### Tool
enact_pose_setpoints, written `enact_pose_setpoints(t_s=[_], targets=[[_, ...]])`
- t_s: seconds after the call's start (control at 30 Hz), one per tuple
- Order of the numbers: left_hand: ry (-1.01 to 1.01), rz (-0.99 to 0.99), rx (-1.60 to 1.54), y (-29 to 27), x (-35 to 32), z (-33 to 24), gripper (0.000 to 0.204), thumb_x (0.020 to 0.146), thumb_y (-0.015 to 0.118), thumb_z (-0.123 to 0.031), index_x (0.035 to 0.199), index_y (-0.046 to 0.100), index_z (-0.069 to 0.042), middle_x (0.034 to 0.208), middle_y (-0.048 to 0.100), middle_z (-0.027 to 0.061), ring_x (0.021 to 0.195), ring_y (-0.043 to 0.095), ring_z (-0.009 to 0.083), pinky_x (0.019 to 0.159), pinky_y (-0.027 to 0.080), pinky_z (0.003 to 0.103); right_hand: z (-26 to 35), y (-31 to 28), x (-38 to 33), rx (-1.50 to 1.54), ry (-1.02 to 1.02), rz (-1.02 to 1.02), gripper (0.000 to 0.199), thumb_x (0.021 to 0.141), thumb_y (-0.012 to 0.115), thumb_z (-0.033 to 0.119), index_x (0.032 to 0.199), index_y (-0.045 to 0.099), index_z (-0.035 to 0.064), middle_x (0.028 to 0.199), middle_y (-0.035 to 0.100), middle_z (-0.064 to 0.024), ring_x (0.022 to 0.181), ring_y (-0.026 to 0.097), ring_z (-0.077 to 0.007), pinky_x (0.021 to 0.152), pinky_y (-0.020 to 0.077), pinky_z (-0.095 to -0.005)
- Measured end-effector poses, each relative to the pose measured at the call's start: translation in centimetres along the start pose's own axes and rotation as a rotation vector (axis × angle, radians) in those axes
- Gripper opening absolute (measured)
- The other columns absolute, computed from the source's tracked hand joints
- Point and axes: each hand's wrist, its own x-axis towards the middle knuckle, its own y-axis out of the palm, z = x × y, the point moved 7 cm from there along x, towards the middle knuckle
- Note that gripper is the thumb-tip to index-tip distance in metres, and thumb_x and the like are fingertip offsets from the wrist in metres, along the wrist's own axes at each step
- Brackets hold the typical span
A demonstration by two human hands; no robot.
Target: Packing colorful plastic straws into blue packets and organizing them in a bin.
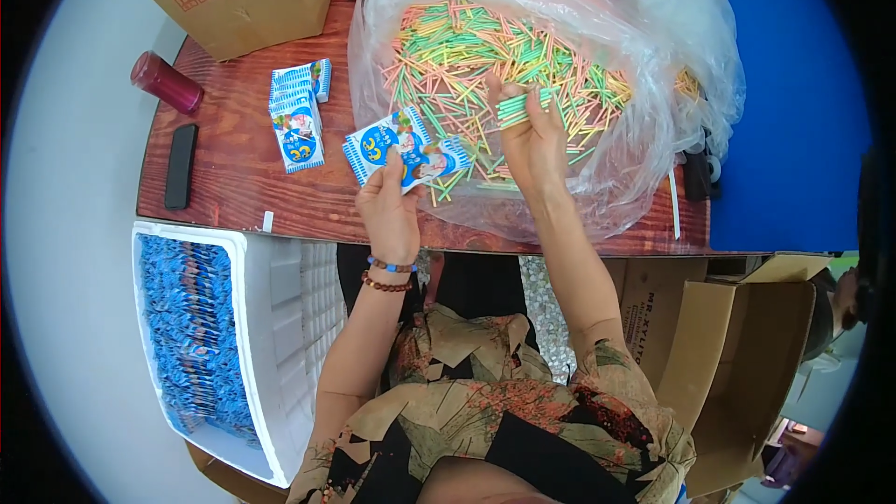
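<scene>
My left hand (pixel 390 210) is closed on a few blue-and-white printed packets (pixel 373 142), fanned out over the table's front part. Held in the fingers of my right hand (pixel 539 145) is a small bunch of pale green candy sticks (pixel 513 112). Both hands are at the near side of a large clear plastic bag (pixel 597 215), which lies spread open. Inside it is a heap of pink, green and yellow candy sticks (pixel 467 33). Left of my left hand, more blue-and-white packets (pixel 299 135) lie in an overlapping stack on the table.
A cardboard box (pixel 247 0), red cup (pixel 166 82) and black phone (pixel 181 166) occupy the wooden table's (pixel 233 163) left side. Below left, a white crate (pixel 238 317) holds rows of blue packets. An open cardboard box (pixel 747 355) stands at lower right, near a blue panel (pixel 793 112).
</scene>
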Motion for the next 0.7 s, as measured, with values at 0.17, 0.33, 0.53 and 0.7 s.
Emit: enact_pose_setpoints(t_s=[0.17,0.33,0.53,0.7], targets=[[-0.009,0.007,0.05,0.3,0.7,0.2,0.018,0.093,0.062,-0.022,0.086,0.066,-0.005,0.083,0.066,0.0019,0.07,0.059,0.0075,0.052,0.044,0.023,-1.0,1.0,0.1,0.169,0.114,0.022,0.015,0.1,0.042,0.013,0.104,0.045,-0.0015,0.101,0.061,-0.0162,0.121,0.051,-0.0362,0.109,0.0373,-0.0478],[-0.019,-0.01,0.043,0.3,0.8,0.7,0.02,0.094,0.062,-0.021,0.086,0.066,-0.004,0.081,0.066,0.0022,0.066,0.057,0.0075,0.052,0.044,0.023,-0.5,5.5,-2.8,0.015,-0.045,0.127,0.017,0.101,0.04,0.013,0.11,0.047,0.0001,0.106,0.062,-0.0163,0.123,0.049,-0.0358,0.109,0.0361,-0.0487],[-0.093,-0.011,-0.041,0.6,0.0,0.8,0.02,0.094,0.061,-0.022,0.087,0.066,-0.003,0.08,0.066,0.0033,0.061,0.056,0.0088,0.053,0.046,0.023,-1.4,7.1,-4.7,-0.076,-0.191,0.106,0.02,0.101,0.038,0.014,0.117,0.044,0.0017,0.111,0.061,-0.0183,0.123,0.049,-0.0362,0.106,0.0361,-0.0462],[-0.124,0.025,-0.097,0.9,-0.5,0.6,0.02,0.095,0.059,-0.022,0.091,0.065,-0.003,0.082,0.066,0.0042,0.062,0.058,0.01,0.054,0.047,0.023,-1.5,7.7,-5.5,-0.183,-0.298,0.187,0.012,0.102,0.039,0.015,0.11,0.04,0.0068,0.112,0.059,-0.0199,0.115,0.054,-0.0287,0.097,0.0417,-0.0407]])
